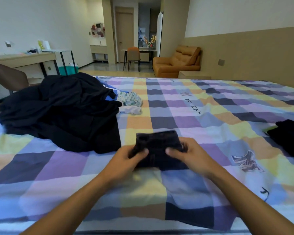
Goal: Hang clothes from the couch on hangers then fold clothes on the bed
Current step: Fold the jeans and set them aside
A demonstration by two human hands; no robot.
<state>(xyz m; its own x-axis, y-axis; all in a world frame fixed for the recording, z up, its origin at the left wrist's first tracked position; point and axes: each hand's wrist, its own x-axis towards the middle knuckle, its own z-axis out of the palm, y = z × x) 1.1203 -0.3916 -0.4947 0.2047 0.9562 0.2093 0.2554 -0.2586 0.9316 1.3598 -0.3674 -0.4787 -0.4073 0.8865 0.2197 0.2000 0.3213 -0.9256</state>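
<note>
Two bare hands meet on a small dark garment, folded to a compact block low over the checked bed cover, near the person's edge. The left hand grips the garment's near left corner, thumb laid on top and the other fingers curled under its side. The right hand holds the near right corner the same way, thumb on top and fingers wrapped round the edge. Both hands and the cloth are a little blurred, so it cannot be told whether the garment's far edge lies on the cover or is lifted off it.

Left of the garment and stretching away beyond it, a big heap of dark clothes lies unfolded and rumpled, its near corner close to the garment's left side. Beyond the garment, against the heap's right side, a floral piece and a white piece lie touching each other, with a strip of blue cloth showing behind them. Well to the right of the garment, at the picture's border, sits another dark bundle with something green at its left side; what that is cannot be told. Far beyond the garment, past the end of the bed, an orange couch stands against the wall, and further left a chair is drawn up to a table.
</note>
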